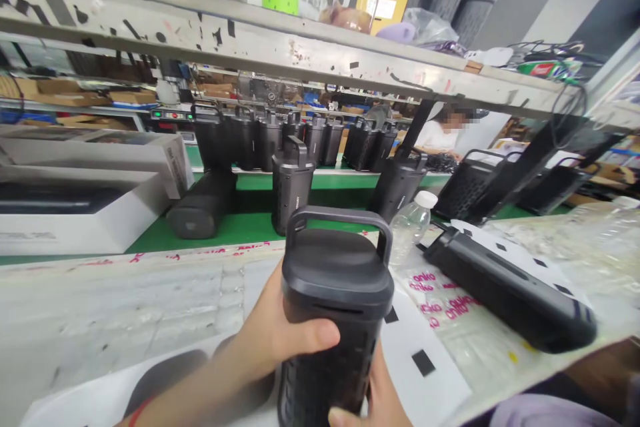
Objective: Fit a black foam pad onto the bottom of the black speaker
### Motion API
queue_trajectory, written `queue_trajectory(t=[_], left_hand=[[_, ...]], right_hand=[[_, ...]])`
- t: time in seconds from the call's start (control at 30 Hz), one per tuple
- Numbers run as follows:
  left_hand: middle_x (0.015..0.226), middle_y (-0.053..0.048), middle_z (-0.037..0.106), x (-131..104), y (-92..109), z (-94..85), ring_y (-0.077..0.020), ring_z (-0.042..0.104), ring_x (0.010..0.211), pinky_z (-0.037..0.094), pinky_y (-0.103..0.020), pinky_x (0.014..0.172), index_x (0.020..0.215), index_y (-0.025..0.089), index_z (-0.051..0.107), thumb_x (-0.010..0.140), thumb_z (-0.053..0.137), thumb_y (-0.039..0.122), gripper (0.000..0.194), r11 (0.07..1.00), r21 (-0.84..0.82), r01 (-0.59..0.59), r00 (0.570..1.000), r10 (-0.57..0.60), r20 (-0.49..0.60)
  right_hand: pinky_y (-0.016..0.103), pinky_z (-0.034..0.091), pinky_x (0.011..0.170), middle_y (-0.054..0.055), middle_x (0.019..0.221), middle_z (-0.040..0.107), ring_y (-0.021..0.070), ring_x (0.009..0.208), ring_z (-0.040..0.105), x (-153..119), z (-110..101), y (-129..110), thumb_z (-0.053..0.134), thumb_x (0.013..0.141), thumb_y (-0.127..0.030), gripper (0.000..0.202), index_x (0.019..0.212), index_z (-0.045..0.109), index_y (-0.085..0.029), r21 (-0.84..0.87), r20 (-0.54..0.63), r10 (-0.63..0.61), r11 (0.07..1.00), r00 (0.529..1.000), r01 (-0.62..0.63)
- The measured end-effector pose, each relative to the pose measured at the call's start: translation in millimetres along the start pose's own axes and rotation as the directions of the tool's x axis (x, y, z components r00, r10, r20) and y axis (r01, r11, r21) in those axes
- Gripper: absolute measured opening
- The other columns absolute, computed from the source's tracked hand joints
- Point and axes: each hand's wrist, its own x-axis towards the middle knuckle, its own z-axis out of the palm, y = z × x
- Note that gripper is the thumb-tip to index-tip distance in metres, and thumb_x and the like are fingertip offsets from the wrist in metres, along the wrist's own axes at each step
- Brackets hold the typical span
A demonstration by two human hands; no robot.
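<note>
Cluttered bench (125,307): bottle (409,223) behind held speaker (333,313).

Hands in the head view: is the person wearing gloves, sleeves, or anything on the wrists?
No gloves: both the left hand and right hand are bare. No sleeves show on the forearms. A thin red band circles the left wrist.

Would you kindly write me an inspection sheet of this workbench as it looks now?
Surface: pale worktop, worn, with pink-printed film.
Job's things: upright black speaker with carry handle.
Clutter: second speaker lying flat; plastic bottle.
Grippers: left hand wraps the speaker's side; right hand holds it lower.
Cables: black wires on the top shelf.
Surroundings: green belt with more speakers; seated person behind.
</note>
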Motion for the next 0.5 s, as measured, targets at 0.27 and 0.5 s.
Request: queue_trajectory(t=[0.27,0.5], left_hand=[[0.132,-0.009,0.067,-1,-3,3.7,-0.0303,0.065,0.121,0.054,-0.039,0.103,0.132,0.022,0.051,0.077,0.083,0.044,0.067,0.997,0.074,0.003,0.999,0.0,-0.041],[0.13,-0.009,0.068,-3,-2,4.8,-0.0286,0.065,0.121,0.054,-0.035,0.099,0.132,0.024,0.048,0.075,0.084,0.047,0.071,0.993,0.098,0.068,0.995,-0.06,-0.079]], right_hand=[[0.043,0.032,0.122,0.008,0.164,0.022,0.028,0.149,0.027,2,1,-20,0.064,0.085,-0.064,0.103,0.16,0.003,-0.029,0.017,-0.015,-0.015,1.0,1.0,0.015],[0.047,0.043,0.114,0.009,0.159,0.031,0.0316,0.14,0.043,-7,12,-11,0.062,0.083,-0.073,0.101,0.16,0.01,-0.032,-0.149,-0.252,-0.03,0.989,0.967,-0.008]])
